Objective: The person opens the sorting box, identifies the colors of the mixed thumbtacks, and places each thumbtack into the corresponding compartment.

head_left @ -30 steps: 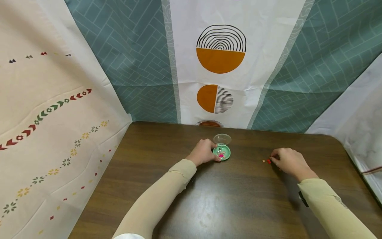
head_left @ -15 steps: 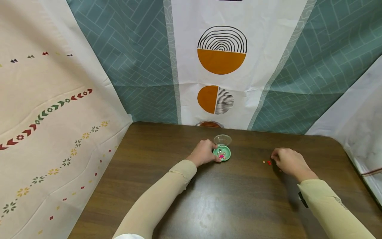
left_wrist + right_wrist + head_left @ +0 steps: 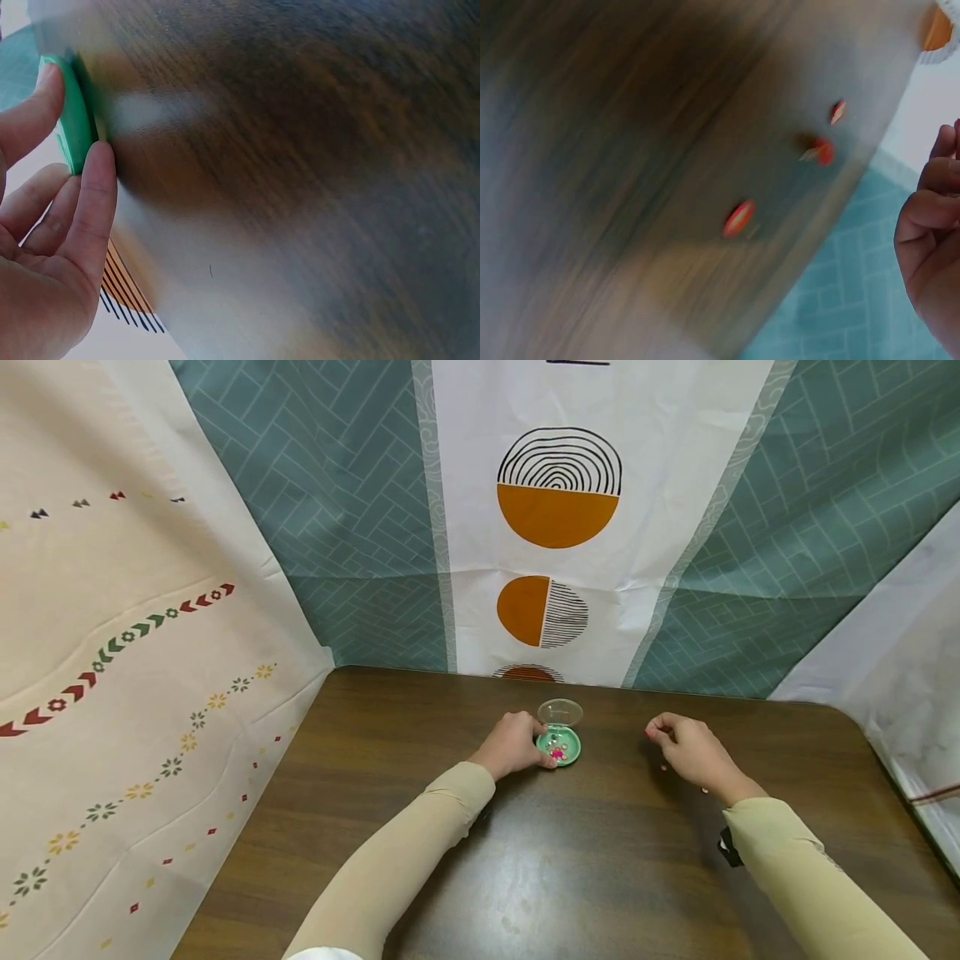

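Teal-and-white fabric (image 3: pixel 360 527) hangs behind a brown wooden worktop (image 3: pixel 600 860), where a little green case (image 3: pixel 577 751) sits, clear lid (image 3: pixel 560 712) open, small pink and pale bits (image 3: pixel 557 753) inside. Left hand (image 3: pixel 512 744) is on the case's left side, fingers gripping it. Right hand (image 3: pixel 693 752) is well right of the case, fingers pinching a tiny red piece (image 3: pixel 647 732). Few loose red-edged bits (image 3: pixel 739 217) lie right of the case too.

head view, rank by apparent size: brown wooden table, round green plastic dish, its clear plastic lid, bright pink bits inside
1. Brown wooden table
2. Round green plastic dish
3. Clear plastic lid: close to the dish in width, but looks shallower
4. Bright pink bits, taken together
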A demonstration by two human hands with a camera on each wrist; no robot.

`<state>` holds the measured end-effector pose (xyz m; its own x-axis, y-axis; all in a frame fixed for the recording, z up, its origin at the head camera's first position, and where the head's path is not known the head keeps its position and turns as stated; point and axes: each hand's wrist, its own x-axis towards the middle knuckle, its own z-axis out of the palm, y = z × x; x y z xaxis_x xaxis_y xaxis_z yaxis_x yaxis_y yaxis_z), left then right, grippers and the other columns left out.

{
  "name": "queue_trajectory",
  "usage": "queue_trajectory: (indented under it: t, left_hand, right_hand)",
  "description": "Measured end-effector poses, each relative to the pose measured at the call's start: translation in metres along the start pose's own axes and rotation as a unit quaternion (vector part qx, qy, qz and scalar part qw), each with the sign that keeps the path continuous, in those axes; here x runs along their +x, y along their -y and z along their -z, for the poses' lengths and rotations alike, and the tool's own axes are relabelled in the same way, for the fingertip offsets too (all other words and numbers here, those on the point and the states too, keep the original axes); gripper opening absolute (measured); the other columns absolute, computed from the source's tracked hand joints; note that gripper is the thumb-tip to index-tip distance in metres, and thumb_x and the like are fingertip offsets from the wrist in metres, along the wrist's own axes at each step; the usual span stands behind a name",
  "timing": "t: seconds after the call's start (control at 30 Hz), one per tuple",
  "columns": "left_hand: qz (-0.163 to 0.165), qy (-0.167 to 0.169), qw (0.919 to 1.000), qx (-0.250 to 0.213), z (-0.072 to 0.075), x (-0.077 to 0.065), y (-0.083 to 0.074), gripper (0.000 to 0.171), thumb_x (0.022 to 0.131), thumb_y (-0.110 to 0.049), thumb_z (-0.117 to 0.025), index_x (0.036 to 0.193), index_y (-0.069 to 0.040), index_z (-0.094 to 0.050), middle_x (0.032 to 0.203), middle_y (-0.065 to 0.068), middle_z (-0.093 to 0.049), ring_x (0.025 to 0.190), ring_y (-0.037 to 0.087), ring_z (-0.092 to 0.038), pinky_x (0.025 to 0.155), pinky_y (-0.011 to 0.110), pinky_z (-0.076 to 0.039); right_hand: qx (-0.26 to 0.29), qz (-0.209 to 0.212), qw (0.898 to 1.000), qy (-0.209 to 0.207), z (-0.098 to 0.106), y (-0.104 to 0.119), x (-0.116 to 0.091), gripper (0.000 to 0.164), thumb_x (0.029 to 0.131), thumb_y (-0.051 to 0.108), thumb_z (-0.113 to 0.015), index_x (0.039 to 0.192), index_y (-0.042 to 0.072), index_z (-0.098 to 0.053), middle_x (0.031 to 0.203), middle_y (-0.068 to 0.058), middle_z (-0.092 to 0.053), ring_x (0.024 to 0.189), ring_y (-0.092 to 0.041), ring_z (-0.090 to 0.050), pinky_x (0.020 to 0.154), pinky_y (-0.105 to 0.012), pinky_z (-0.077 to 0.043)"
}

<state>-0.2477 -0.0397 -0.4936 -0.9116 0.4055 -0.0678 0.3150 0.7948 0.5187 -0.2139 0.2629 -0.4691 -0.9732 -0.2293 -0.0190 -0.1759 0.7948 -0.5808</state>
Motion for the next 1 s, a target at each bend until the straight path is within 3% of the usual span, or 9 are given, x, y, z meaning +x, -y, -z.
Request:
queue_trajectory:
  t: [0.13,0.27,0.43,0.67,0.83,1.0]
  left_hand:
    - [0.005,0.001,1.0000,-0.003,-0.001,-0.001,0.001,0.063,0.061,-0.046,-0.083,0.114,-0.015,-0.067,0.108,-0.008,-0.063,0.095,0.006,-0.054,0.077,0.019,-0.042]
    - [0.007,-0.002,1.0000,-0.006,-0.002,-0.001,0.002,0.062,0.061,-0.046,-0.083,0.112,-0.016,-0.068,0.108,-0.009,-0.063,0.093,0.005,-0.054,0.076,0.018,-0.041]
    - [0.005,-0.006,1.0000,0.000,-0.003,0.000,0.004,0.062,0.060,-0.047,-0.083,0.111,-0.016,-0.069,0.107,-0.010,-0.063,0.092,0.004,-0.054,0.076,0.018,-0.041]
    - [0.004,-0.007,1.0000,0.000,-0.003,0.001,0.005,0.062,0.060,-0.047,-0.084,0.111,-0.016,-0.069,0.105,-0.010,-0.064,0.091,0.003,-0.054,0.075,0.017,-0.041]
    - [0.004,-0.009,0.9999,-0.010,-0.002,0.001,0.004,0.062,0.059,-0.047,-0.084,0.110,-0.015,-0.069,0.105,-0.009,-0.064,0.088,0.003,-0.054,0.072,0.016,-0.041]
    - [0.005,-0.005,0.9998,-0.019,0.000,0.001,0.003,0.062,0.061,-0.045,-0.084,0.112,-0.015,-0.068,0.107,-0.008,-0.064,0.090,0.003,-0.054,0.073,0.017,-0.042]
  right_hand:
    - [0.106,-0.005,0.994,-0.009,-0.007,0.017,0.009,0.030,0.098,0.034,-0.047,0.108,0.008,-0.058,0.103,-0.015,-0.059,0.078,-0.030,-0.052,0.049,-0.037,-0.047]
    - [0.147,0.007,0.989,-0.022,-0.014,0.034,0.020,0.030,0.098,0.037,-0.046,0.101,0.010,-0.059,0.099,-0.014,-0.060,0.078,-0.028,-0.050,0.053,-0.036,-0.045]
    - [0.135,0.021,0.990,-0.045,-0.024,0.052,0.031,0.028,0.098,0.033,-0.048,0.099,0.009,-0.062,0.096,-0.009,-0.061,0.083,-0.020,-0.051,0.072,-0.036,-0.042]
    - [0.102,0.020,0.993,-0.059,-0.042,0.065,0.041,0.024,0.096,0.030,-0.053,0.100,0.011,-0.065,0.094,-0.006,-0.063,0.078,-0.018,-0.053,0.065,-0.035,-0.044]
    - [0.077,0.036,0.996,-0.035,-0.056,0.068,0.043,0.017,0.094,0.027,-0.057,0.097,0.014,-0.067,0.089,0.002,-0.063,0.073,-0.016,-0.053,0.060,-0.033,-0.044]
    - [0.052,0.048,0.997,-0.009,-0.066,0.065,0.043,0.013,0.092,0.025,-0.059,0.094,0.015,-0.067,0.082,0.003,-0.062,0.063,-0.014,-0.052,0.056,-0.031,-0.044]
